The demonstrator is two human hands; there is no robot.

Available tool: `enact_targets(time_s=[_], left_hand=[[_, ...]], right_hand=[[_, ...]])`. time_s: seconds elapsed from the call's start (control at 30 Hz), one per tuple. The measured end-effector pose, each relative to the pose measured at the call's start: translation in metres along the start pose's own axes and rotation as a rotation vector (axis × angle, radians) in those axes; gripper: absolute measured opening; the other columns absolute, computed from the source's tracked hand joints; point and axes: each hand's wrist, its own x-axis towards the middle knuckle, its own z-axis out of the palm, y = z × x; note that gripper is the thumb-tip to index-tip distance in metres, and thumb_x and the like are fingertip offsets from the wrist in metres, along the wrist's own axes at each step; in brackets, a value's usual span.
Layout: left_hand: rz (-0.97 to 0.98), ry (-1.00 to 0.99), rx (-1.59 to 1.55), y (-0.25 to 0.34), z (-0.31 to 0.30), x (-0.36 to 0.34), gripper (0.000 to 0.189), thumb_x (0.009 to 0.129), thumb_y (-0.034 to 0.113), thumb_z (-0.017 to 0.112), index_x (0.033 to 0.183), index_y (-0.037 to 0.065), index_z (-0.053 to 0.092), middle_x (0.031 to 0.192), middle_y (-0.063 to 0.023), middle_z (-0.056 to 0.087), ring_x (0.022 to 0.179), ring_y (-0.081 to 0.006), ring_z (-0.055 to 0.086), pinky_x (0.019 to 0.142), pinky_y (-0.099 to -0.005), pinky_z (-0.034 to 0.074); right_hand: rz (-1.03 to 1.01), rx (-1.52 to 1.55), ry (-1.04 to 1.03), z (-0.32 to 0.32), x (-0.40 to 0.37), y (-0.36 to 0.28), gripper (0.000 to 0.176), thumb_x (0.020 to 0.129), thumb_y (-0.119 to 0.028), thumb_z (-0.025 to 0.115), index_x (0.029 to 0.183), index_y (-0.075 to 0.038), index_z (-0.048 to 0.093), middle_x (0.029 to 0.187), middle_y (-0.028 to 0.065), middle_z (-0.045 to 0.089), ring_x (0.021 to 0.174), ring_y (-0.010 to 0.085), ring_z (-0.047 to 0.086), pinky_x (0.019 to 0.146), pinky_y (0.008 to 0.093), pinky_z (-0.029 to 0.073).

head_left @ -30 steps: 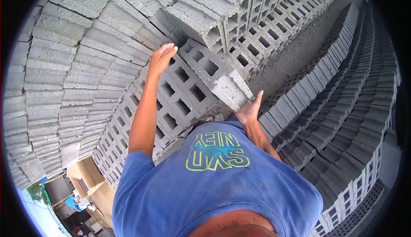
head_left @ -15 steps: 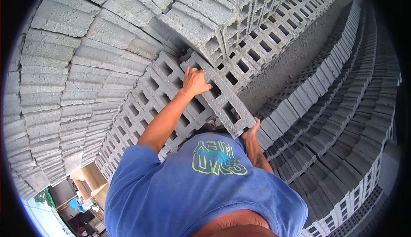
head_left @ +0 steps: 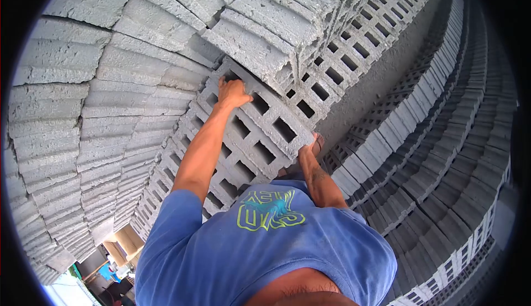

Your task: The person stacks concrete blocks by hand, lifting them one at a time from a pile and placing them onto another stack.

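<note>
A grey hollow concrete block [head_left: 272, 116] lies on its side with its square holes facing up, against the foot of a taller stack of blocks [head_left: 251, 35]. My left hand [head_left: 234, 92] grips its far end, with fingers hooked into a hole. At the near right end, my right hand [head_left: 308, 146] is closed around the block's corner; some of its fingers are hidden. Beside and below the block runs a row of similar blocks [head_left: 251, 159], holes up.
A high wall of stacked blocks [head_left: 121, 107] rises on the left. More block rows [head_left: 387, 145] stand to the right, across a strip of dusty ground [head_left: 381, 87]. Far down at lower left are a cardboard box [head_left: 127, 239] and some clutter.
Both hands have moved the block left and toward the taller stack. It now sits alongside the row of blocks, where earlier it was held farther right over the row's edge.
</note>
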Motion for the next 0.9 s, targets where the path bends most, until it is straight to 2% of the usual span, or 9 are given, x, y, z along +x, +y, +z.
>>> enact_targets(time_s=[0.1,0.27,0.33,0.4,0.47,0.53,0.6,0.67,0.9], left_hand=[[0.014,0.142,0.004,-0.005,0.029,-0.001,0.050,0.069,0.037,0.074,0.101,0.000,0.068,0.099,-0.0179,0.069,0.104,-0.0272,0.062,0.116,-0.0432,0.014],[0.059,0.176,-0.048,-0.007,0.033,0.000,0.052,0.069,0.035,0.075,0.104,-0.003,0.066,0.104,-0.0189,0.066,0.116,-0.0295,0.053,0.116,-0.0445,0.015],[0.084,0.228,-0.085,-0.012,0.038,-0.006,0.052,0.070,0.033,0.075,0.105,-0.004,0.066,0.108,-0.0204,0.064,0.120,-0.0317,0.050,0.115,-0.0460,0.018],[0.220,0.569,-0.387,-0.015,0.041,-0.022,0.052,0.074,0.029,0.074,0.110,-0.007,0.061,0.124,-0.0233,0.054,0.122,-0.0364,0.045,0.111,-0.0475,0.026],[0.244,0.638,-0.412,-0.017,0.046,-0.052,0.051,0.077,0.023,0.073,0.116,-0.005,0.058,0.131,-0.0235,0.046,0.122,-0.0402,0.042,0.106,-0.0484,0.033],[0.149,0.738,-0.395,-0.020,0.064,-0.083,0.053,0.078,0.023,0.072,0.121,-0.001,0.055,0.129,-0.0230,0.048,0.121,-0.0394,0.043,0.105,-0.0481,0.034],[0.170,0.765,-0.423,-0.024,0.076,-0.107,0.053,0.079,0.022,0.072,0.124,0.002,0.053,0.128,-0.0221,0.048,0.120,-0.0394,0.044,0.104,-0.0475,0.035],[0.125,0.834,-0.531,-0.025,0.081,-0.135,0.050,0.079,0.020,0.071,0.123,0.003,0.054,0.127,-0.0217,0.049,0.120,-0.0394,0.044,0.102,-0.0474,0.036],[0.057,0.843,-0.629,-0.033,0.074,-0.177,0.040,0.077,0.014,0.071,0.115,0.005,0.060,0.116,-0.0173,0.056,0.112,-0.0356,0.049,0.098,-0.0449,0.039]], right_hand=[[-0.026,-0.038,-0.040,-0.012,0.047,0.025,0.053,0.086,-0.047,0.045,0.113,-0.005,0.060,0.108,0.0118,0.065,0.097,0.0302,0.062,0.084,0.0427,0.049],[0.058,-0.158,-0.138,-0.066,0.167,0.040,0.043,0.088,-0.041,0.045,0.106,-0.005,0.061,0.098,0.0097,0.068,0.090,0.0274,0.064,0.080,0.0381,0.052],[0.016,-0.333,-0.179,-0.014,0.051,-0.043,0.046,0.092,-0.043,0.043,0.107,-0.004,0.062,0.096,0.0095,0.068,0.090,0.0255,0.064,0.085,0.0375,0.049],[-0.516,-0.357,-0.059,0.027,-0.012,-0.090,0.050,0.092,-0.044,0.051,0.108,0.002,0.063,0.105,0.0118,0.065,0.103,0.0223,0.058,0.101,0.0355,0.035],[-0.602,-0.506,-0.331,0.086,-0.115,-0.137,0.053,0.094,-0.046,0.049,0.105,0.004,0.066,0.099,0.0144,0.068,0.108,0.0230,0.057,0.104,0.0350,0.032],[-0.682,-0.655,-0.597,0.133,-0.173,-0.152,0.058,0.093,-0.049,0.049,0.116,0.003,0.061,0.108,0.0162,0.068,0.105,0.0235,0.060,0.103,0.0342,0.033],[-0.830,-0.840,-0.734,0.181,-0.227,-0.150,0.062,0.092,-0.051,0.052,0.109,0.007,0.063,0.104,0.0182,0.068,0.106,0.0227,0.059,0.101,0.0349,0.035],[-0.960,-1.088,-0.562,0.210,-0.235,-0.141,0.065,0.085,-0.054,0.062,0.108,0.007,0.065,0.099,0.0159,0.068,0.099,0.0229,0.061,0.090,0.0323,0.044],[-0.601,-0.467,-0.760,0.219,-0.212,-0.125,0.049,0.079,-0.033,0.075,0.103,0.009,0.065,0.092,0.0094,0.066,0.084,0.0192,0.058,0.080,0.0305,0.045]])
